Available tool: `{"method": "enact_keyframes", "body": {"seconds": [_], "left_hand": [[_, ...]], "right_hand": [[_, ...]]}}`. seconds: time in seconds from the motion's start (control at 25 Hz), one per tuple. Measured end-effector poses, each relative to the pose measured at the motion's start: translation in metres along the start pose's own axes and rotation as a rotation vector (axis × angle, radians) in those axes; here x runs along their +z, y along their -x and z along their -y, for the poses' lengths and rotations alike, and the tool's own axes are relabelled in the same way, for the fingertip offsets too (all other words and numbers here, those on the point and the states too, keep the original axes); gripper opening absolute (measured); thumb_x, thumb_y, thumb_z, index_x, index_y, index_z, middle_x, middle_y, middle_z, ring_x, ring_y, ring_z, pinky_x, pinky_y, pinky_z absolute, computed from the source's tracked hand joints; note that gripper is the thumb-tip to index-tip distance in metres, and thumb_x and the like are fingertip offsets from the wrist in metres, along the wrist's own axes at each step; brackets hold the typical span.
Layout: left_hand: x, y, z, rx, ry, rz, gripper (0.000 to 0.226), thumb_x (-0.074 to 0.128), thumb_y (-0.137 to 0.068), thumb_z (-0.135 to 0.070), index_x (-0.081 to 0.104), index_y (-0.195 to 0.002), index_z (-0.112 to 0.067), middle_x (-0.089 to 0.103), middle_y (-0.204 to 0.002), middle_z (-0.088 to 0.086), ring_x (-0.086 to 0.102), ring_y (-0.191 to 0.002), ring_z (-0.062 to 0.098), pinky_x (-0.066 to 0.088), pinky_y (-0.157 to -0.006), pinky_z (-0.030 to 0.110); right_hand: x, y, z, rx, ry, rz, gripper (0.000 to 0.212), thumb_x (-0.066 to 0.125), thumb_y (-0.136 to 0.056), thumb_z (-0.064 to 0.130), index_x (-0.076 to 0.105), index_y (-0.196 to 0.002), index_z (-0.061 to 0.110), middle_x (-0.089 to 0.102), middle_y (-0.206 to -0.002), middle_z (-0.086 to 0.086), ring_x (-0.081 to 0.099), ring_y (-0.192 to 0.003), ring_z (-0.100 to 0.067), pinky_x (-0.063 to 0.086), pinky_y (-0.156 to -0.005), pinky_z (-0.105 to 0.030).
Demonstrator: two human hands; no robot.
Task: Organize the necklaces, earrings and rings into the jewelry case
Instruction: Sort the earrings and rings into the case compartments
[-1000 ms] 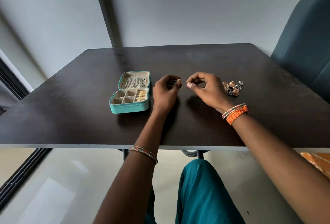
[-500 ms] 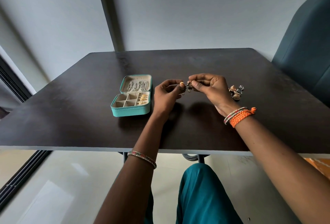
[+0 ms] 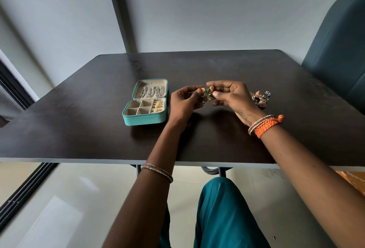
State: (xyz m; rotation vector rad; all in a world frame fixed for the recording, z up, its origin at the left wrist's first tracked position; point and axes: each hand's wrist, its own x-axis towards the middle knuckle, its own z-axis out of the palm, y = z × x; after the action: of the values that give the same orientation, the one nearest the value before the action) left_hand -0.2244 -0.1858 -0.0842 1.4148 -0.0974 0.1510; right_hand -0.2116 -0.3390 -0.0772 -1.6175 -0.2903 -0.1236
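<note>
Table (image 3: 79, 121): dark, square-cornered top that bore every item listed below; its near edge ran across the lower middle of the view.
Chair (image 3: 339, 50): blue-grey padded back, stood at the table's far right corner.
Trousers (image 3: 223, 214): teal cloth over one knee, seen below the table edge.
Jewelry case (image 3: 145, 118): teal, lay open on the table, just left of the hands; lid tipped back, away from the person.
Case lid contents: silver necklaces (image 3: 152, 91) hung in a row against the cream lining.
Case tray contents: gold rings (image 3: 158, 106) seated in the right-hand slots; the square compartments to their left showed only lining.
Left hand (image 3: 183, 103): fingers curled, pinched one end of the earring cluster between thumb and fingertips.
Right hand (image 3: 233, 95): fingers curled, pinched the other end of the same cluster; orange braided band (image 3: 266, 126) and a beaded bangle at the wrist.
Earring cluster (image 3: 207, 93): gold and green pieces, held above the table between both hands; could not be told whether one pair or several.
Loose pile (image 3: 259, 98): mixed gold and dark earrings on the table, just right of the right hand.
</note>
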Motion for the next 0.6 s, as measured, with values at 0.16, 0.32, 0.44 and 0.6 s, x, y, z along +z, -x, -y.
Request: {"method": "enact_keyframes", "body": {"seconds": [0.16, 0.32, 0.44, 0.6], "left_hand": [[0.0018, -0.0019, -0.0001, -0.021, -0.001, -0.019, 0.020, 0.048, -0.097, -0.006, 0.063, -0.108, 0.002, 0.065, -0.085, 0.012, 0.064, -0.064, 0.010, 0.055, -0.061, 0.020], [0.0029, -0.0024, -0.0011, -0.049, 0.008, -0.028, 0.025, 0.040, -0.099, -0.004, 0.061, -0.112, 0.001, 0.062, -0.085, 0.010, 0.064, -0.065, 0.012, 0.054, -0.060, 0.020], [0.0020, -0.0043, -0.0014, -0.068, 0.014, -0.038, 0.025, 0.041, -0.098, -0.004, 0.061, -0.112, -0.002, 0.063, -0.090, 0.013, 0.066, -0.070, 0.016, 0.056, -0.062, 0.022], [0.0011, -0.0044, 0.0002, -0.048, -0.020, -0.034, 0.021, 0.052, -0.091, -0.004, 0.064, -0.108, -0.006, 0.067, -0.089, 0.012, 0.066, -0.074, 0.018, 0.056, -0.063, 0.022]], "right_hand": [[-0.0012, -0.0012, 0.0006, 0.044, -0.030, 0.033, 0.037, 0.050, -0.085, -0.010, 0.068, -0.111, 0.009, 0.068, -0.093, -0.006, 0.067, -0.078, -0.016, 0.054, -0.061, -0.025], [-0.0016, -0.0003, 0.0018, 0.057, -0.035, 0.052, 0.041, 0.046, -0.084, -0.012, 0.067, -0.114, 0.007, 0.068, -0.097, -0.008, 0.067, -0.083, -0.018, 0.055, -0.063, -0.026], [-0.0013, -0.0005, 0.0018, 0.063, -0.035, 0.060, 0.044, 0.044, -0.082, -0.014, 0.066, -0.116, 0.005, 0.068, -0.100, -0.009, 0.066, -0.086, -0.019, 0.055, -0.063, -0.026], [-0.0026, -0.0005, 0.0016, 0.062, -0.025, 0.058, 0.046, 0.044, -0.080, -0.015, 0.066, -0.115, 0.005, 0.068, -0.102, -0.011, 0.066, -0.086, -0.019, 0.054, -0.063, -0.025]]}}
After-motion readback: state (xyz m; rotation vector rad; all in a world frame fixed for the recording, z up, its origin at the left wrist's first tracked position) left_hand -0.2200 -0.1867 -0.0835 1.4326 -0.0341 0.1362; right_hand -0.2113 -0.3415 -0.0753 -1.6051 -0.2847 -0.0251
